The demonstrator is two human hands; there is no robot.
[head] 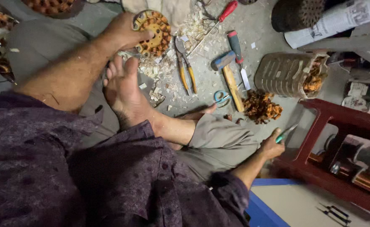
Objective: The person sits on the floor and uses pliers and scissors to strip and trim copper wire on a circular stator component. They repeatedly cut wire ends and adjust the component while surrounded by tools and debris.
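Observation:
I sit on the floor with my bare foot [124, 90] drawn up in front of me. My left hand [124, 30] grips the rim of a round motor stator [153, 32] with orange copper windings, holding it on the floor past my toes. My right hand [272, 145] is low at the right, closed around a tool with a teal handle [286, 133] and a thin metal blade, near a dark red stool [336, 126].
Yellow-handled pliers [186, 69], a hammer [229, 77], a red screwdriver [220, 17], a knife [237, 50], small blue scissors [222, 97], a heap of copper wire scrap [261, 107] and a basket of wire [292, 75] lie on the floor. Paper shavings surround the stator.

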